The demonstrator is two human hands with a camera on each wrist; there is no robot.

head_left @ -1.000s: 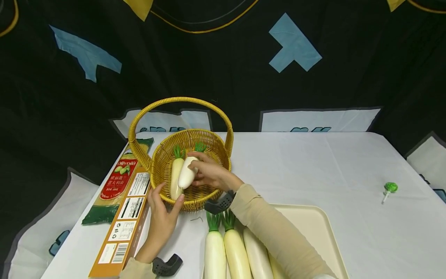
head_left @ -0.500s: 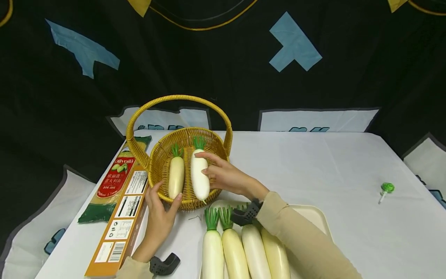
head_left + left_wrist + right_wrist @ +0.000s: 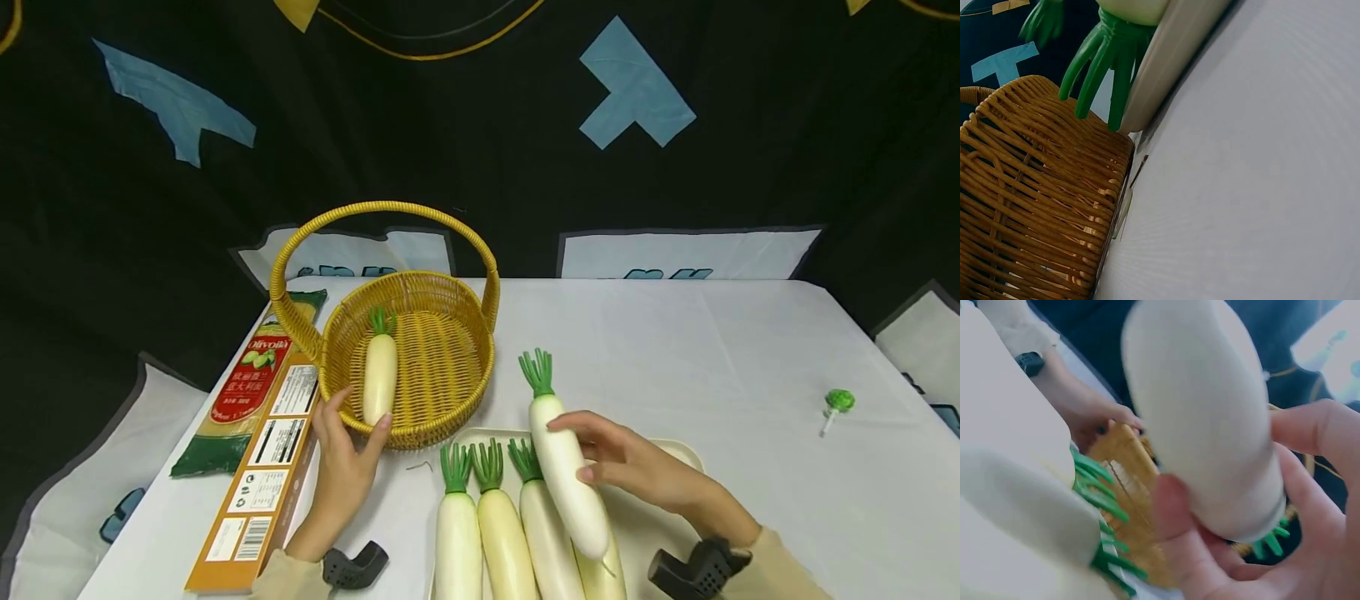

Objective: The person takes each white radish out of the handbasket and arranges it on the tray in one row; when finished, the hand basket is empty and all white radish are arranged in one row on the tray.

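My right hand (image 3: 637, 462) holds a white radish (image 3: 566, 471) with a green top between thumb and fingers, tilted over the tray (image 3: 678, 454). In the right wrist view this white radish (image 3: 1204, 419) fills the middle, its leaves pointing away. At the near left rim of the yellow wicker basket (image 3: 442, 367), my left hand (image 3: 345, 479) grips the edge with thumb and fingers spread apart. Inside the basket, on its left side, lies one cream radish (image 3: 380, 379). Several radishes (image 3: 459, 542) lie side by side on the tray, the rightmost partly hidden by the held one.
Left of the basket lie an orange carton (image 3: 258, 492) and a green-and-red pasta bag (image 3: 251, 392). A green lollipop (image 3: 838, 402) lies far right on the white table (image 3: 750, 358). The basket's tall handle (image 3: 386, 207) arches above it. A black curtain hangs behind.
The right hand has lifted the white radish out of the basket and carried it right and nearer, over the tray. The left hand has stayed at the basket rim.
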